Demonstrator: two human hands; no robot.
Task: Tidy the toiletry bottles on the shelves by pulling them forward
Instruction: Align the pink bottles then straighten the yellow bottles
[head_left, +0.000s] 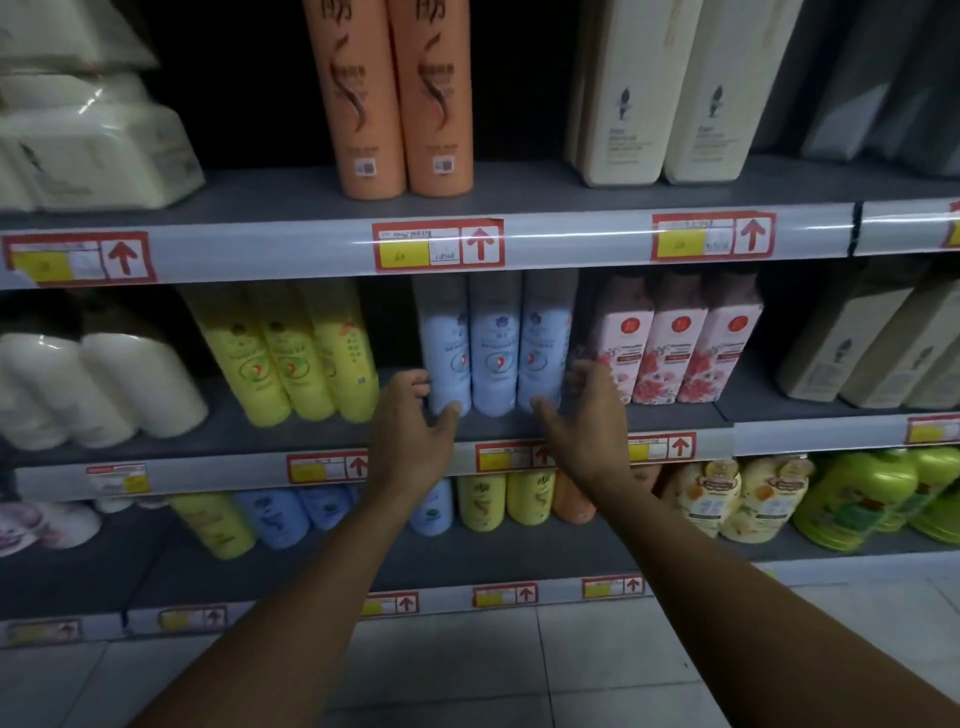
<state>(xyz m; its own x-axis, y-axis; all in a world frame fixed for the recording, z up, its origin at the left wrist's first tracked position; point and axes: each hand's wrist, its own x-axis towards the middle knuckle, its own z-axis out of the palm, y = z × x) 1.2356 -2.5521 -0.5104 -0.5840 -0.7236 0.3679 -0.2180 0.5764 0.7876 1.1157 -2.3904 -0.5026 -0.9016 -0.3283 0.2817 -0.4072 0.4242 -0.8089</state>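
Note:
Three pale blue bottles (493, 343) stand side by side on the middle shelf (332, 431). My left hand (413, 421) reaches to the left side of the leftmost one, fingers loosely curved, thumb near its base. My right hand (587, 410) flanks the rightmost blue bottle, fingers spread and slightly curved, thumb by its bottom edge. Neither hand visibly grips a bottle. Yellow bottles (291, 358) stand to the left and pink flowered bottles (675, 348) to the right on the same shelf.
Orange bottles (395, 98) and cream bottles (675, 93) stand on the top shelf. White packs (93, 384) lie at far left. The lower shelf holds yellow, blue, orange and green bottles (862, 499). Red price tags (438, 245) line the shelf edges. Tiled floor lies below.

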